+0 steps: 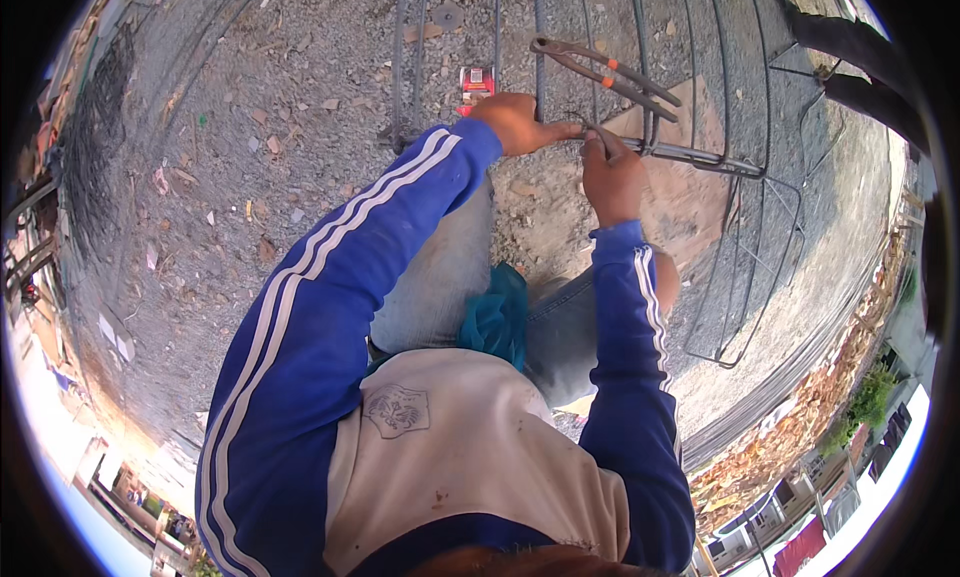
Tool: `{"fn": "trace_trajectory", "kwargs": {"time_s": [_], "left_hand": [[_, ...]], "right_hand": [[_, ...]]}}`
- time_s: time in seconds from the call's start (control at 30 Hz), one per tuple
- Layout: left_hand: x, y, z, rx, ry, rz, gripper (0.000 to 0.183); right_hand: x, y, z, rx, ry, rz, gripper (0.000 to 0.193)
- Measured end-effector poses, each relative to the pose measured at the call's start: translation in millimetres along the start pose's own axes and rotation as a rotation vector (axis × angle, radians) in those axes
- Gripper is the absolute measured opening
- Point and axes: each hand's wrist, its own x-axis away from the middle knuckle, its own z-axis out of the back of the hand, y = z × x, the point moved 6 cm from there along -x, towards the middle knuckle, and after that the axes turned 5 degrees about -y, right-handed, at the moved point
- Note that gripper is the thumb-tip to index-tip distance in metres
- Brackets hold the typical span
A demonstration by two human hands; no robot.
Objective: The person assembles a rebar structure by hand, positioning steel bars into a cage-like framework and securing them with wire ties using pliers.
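Note:
My left hand (pixel 512 124) is closed over a crossing of steel bars (pixel 541 47), one digit pointing right; its other fingers are curled under and what they hold is hidden. Close beside its tip, my right hand (pixel 612 182) pinches a thin dark wire (pixel 588 127) between thumb and finger. Just right of the pinch runs a crosswise bar (pixel 700 155) of the rebar frame. A pair of pincers (pixel 600 67) with orange bands on its handles lies across the bars beyond my hands. Beside my left hand is a small red packet (pixel 478 83).
Long bars stretch away ahead, and bent stirrups (pixel 740 357) stick out at the right. A flat brown board (pixel 690 207) lies under the frame. Another person's dark-clothed legs (pixel 860 57) stand at the far right. Gravel and rubble (pixel 270 137) cover the ground.

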Motion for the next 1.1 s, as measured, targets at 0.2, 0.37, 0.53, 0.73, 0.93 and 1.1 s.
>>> {"fn": "trace_trajectory", "kwargs": {"time_s": [0.2, 0.37, 0.53, 0.73, 0.93, 1.1], "left_hand": [[16.4, 2.6, -12.5, -0.344, -0.264, -0.044, 0.065], [8.9, -4.4, -16.8, -0.329, -0.194, -0.071, 0.065], [1.2, -10.3, -20.5, -0.298, -0.152, -0.120, 0.060], [-1.8, -8.0, -20.3, -0.215, -0.146, -0.160, 0.051], [-15.5, -21.7, -28.2, -0.165, -0.159, -0.116, 0.042], [-10.6, -20.2, -27.1, -0.078, -0.278, -0.046, 0.046]], "right_hand": [[29.6, 36.5, -5.0, -0.571, 0.115, -0.122, 0.026], [17.3, 24.1, -12.9, -0.536, 0.103, 0.009, 0.025], [9.8, 33.8, -24.2, -0.595, 0.129, 0.036, 0.024], [7.2, 31.7, -21.0, -0.632, 0.080, 0.007, 0.023], [5.6, 32.7, -20.3, -0.614, 0.030, -0.027, 0.027], [5.5, 28.2, -18.8, -0.593, 0.010, 0.013, 0.028]]}}
